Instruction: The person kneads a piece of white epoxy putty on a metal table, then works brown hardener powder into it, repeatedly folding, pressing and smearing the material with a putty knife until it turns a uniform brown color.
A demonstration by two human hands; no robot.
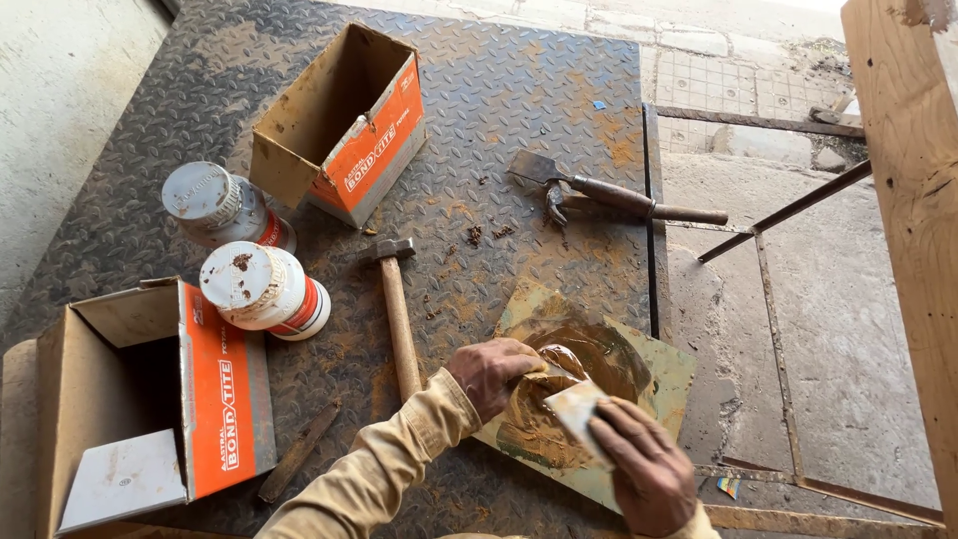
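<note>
While both hands are gripping scrapers, the left hand (491, 371) and right hand (644, 467) working brown paste (559, 384), the mixing board (664, 374) is risking sliding off the steel plate (519, 90).

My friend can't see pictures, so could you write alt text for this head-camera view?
Two hands work brown paste on a smeared board on a steel tread plate: the left hand presses the paste, the right hand holds a flat scraper. Nearby lie a hammer, two capped jars, two open orange cartons and a putty knife.
</note>
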